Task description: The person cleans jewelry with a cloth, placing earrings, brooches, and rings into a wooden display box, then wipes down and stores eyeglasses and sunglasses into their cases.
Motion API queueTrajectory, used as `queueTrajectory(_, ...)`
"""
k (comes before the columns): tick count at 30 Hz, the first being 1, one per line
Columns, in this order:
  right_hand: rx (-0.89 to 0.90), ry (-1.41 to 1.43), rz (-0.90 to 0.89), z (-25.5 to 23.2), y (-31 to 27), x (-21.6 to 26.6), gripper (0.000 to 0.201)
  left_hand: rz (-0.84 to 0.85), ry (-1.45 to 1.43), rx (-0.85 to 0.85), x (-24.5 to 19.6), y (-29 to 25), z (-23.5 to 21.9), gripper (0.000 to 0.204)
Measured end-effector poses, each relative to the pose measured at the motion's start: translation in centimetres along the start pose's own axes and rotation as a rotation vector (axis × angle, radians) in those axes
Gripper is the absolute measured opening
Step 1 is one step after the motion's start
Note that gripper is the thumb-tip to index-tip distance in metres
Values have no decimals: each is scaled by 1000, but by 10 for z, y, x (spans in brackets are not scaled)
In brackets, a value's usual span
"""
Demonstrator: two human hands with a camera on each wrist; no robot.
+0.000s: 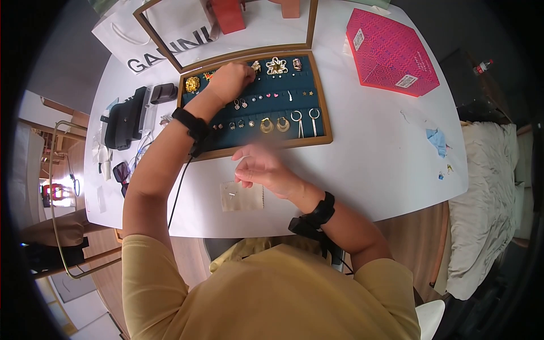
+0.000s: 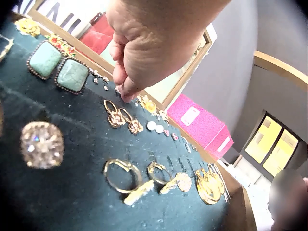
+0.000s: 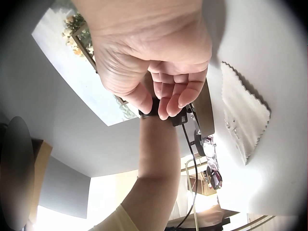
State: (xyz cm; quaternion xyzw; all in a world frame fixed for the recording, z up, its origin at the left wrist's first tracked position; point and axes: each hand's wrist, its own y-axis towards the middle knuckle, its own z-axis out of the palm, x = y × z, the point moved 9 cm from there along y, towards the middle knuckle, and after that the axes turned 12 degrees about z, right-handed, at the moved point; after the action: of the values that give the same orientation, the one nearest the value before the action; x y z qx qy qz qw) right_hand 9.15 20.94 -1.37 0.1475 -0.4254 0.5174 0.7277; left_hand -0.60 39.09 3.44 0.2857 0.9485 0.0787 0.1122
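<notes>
A wooden-framed jewelry case (image 1: 331, 122) with a dark teal lining holds rows of earrings and rings. My left hand (image 1: 231, 85) reaches over its upper rows; in the left wrist view, the hand (image 2: 151, 53) has bent fingers with the tips together at the lining, beyond a pair of flower drop earrings (image 2: 116, 119). Whether a small piece is between those tips is hidden. Below the case, my right hand (image 1: 266, 171) hovers with loosely bent fingers, and no object shows in it (image 3: 154, 62). Beneath it lies a beige cloth (image 1: 243, 201) with small silvery pieces on it.
The case's glass lid (image 1: 310, 25) stands raised behind. A pink box (image 1: 391, 54) stands at the back right, a white paper bag (image 1: 127, 39) at the back left. Dark cases (image 1: 124, 122) and sunglasses (image 1: 120, 171) lie left; a blue scrap (image 1: 436, 140) lies right. A cable (image 1: 180, 190) crosses the table's front.
</notes>
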Motion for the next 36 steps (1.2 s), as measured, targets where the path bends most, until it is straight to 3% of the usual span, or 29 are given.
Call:
queueTrajectory(4, -1, 3, -5, 0, 1, -1, 26, -1, -98, -75, -1, 4, 0, 7)
queueTrajectory(7, 7, -31, -9, -3, 2, -4, 31, 101, 5, -96, -11, 9, 1, 8)
queueTrajectory(13, -5, -22, -16, -4, 2, 0, 26, 83, 107, 10, -15, 9, 7, 9)
queueTrajectory(16, -15, -28, 7, -4, 1, 2, 25, 72, 51, -106, -25, -5, -16, 10)
queueTrajectory(20, -10, -56, 25, -5, 4, -7, 26, 9, -97, -189, -53, -53, -50, 9)
queueTrajectory(23, -48, -98, 45, -4, 6, -12, 22, -127, -248, 9, -77, -110, -54, 6)
queueTrajectory(26, -122, -522, -154, -6, 8, -18, 15, -245, -390, 227, -96, -168, -37, 6)
queueTrajectory(29, -161, -831, -238, 14, -1, -11, 10, -310, -450, 141, -112, -201, -28, 8)
queueTrajectory(32, -166, -913, -248, 18, -1, -16, 9, -379, -438, 91, -124, -217, -18, 11)
queueTrajectory(36, -188, -907, -196, 17, -3, -14, 9, -349, -388, 7, -134, -223, -5, 12)
